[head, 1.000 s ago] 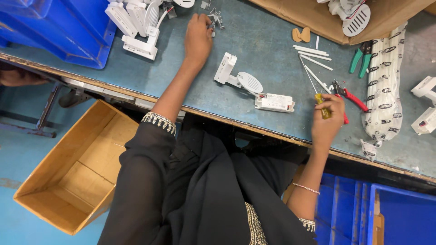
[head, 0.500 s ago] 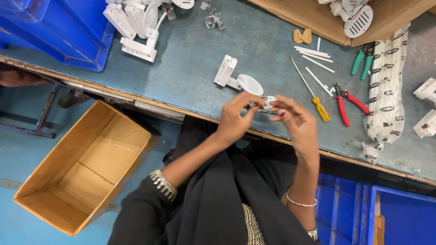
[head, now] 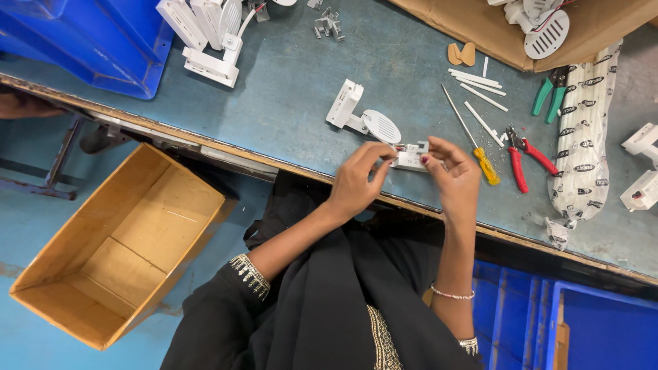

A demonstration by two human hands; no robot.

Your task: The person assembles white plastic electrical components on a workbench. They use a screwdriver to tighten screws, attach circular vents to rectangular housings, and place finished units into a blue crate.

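Head view: a small white rectangular plastic part (head: pixel 411 157) is pinched between the fingertips of the left hand (head: pixel 358 179) and right hand (head: pixel 454 177) above the blue-grey worktable (head: pixel 288 96), beside a yellow-handled screwdriver (head: pixel 473 140).

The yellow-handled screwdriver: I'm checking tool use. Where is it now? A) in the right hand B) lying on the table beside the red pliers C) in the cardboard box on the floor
B: the yellow-handled screwdriver lies on the table next to the red pliers, while both hands hold a small white part.
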